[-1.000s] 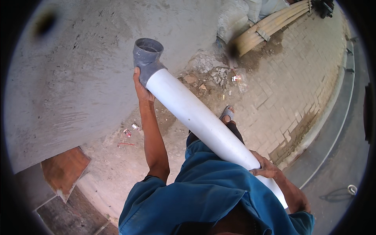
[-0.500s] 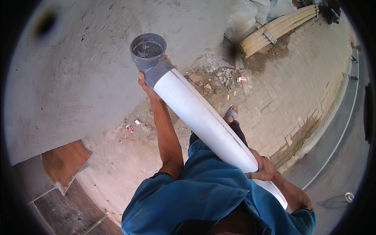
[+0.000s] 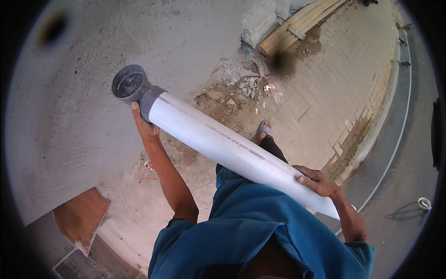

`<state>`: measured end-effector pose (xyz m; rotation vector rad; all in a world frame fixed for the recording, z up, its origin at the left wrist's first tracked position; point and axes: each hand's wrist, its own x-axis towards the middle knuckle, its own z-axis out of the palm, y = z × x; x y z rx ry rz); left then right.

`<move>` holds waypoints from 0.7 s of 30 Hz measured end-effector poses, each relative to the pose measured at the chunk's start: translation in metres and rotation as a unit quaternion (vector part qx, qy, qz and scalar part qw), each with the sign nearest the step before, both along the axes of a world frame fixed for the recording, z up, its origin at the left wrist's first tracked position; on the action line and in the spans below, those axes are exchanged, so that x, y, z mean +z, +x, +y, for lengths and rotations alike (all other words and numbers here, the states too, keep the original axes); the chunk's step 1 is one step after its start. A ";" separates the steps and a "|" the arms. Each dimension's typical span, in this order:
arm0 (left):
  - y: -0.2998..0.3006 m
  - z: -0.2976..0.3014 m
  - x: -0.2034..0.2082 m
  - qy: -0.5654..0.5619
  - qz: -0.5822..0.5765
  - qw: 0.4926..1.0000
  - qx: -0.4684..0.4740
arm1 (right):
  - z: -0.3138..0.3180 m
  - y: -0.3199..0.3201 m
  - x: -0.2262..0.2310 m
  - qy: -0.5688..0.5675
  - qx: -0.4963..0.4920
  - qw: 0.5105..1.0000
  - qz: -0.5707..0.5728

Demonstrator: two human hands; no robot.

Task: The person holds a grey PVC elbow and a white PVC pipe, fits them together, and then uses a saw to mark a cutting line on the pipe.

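Observation:
A long white plastic pipe [image 3: 223, 139] lies slantwise across the front of my body, from upper left to lower right. A dark grey elbow fitting [image 3: 149, 100] is on its far left end, with the round open mouth facing up. My left hand [image 3: 145, 124] grips the elbow from below where it meets the pipe; the thumb shows and the other fingers are hidden underneath. Over the pipe near its lower right end, my right hand [image 3: 318, 181] is closed, thumb on the near side and fingers over the far side.
A rough grey cement wall [image 3: 93, 60] rises at the left. Broken rubble [image 3: 239, 83] lies at its foot beyond the pipe. Bamboo poles [image 3: 302, 23] and pale sacks [image 3: 260, 25] sit farther off. Paving [image 3: 344, 88] borders a road [image 3: 404, 162] at right; a brown board [image 3: 83, 216] lies lower left.
The pipe has swung flatter, its elbow end moving left and down with my left hand. My right hand has shifted from beneath the pipe's edge to over its top. The view has shifted too.

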<state>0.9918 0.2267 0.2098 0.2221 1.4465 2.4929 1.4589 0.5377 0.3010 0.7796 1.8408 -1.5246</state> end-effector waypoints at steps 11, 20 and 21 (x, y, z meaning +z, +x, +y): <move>0.007 -0.068 -0.040 -0.059 -0.049 0.996 -0.045 | 0.095 0.301 -0.069 0.541 -0.165 0.794 -0.223; 0.000 -0.061 -0.025 -0.045 -0.026 0.999 -0.006 | 0.105 0.386 -0.110 0.363 -0.647 0.663 -0.099; -0.003 -0.057 -0.011 -0.035 -0.039 0.999 -0.005 | 0.109 0.409 -0.109 0.368 -0.676 0.634 -0.076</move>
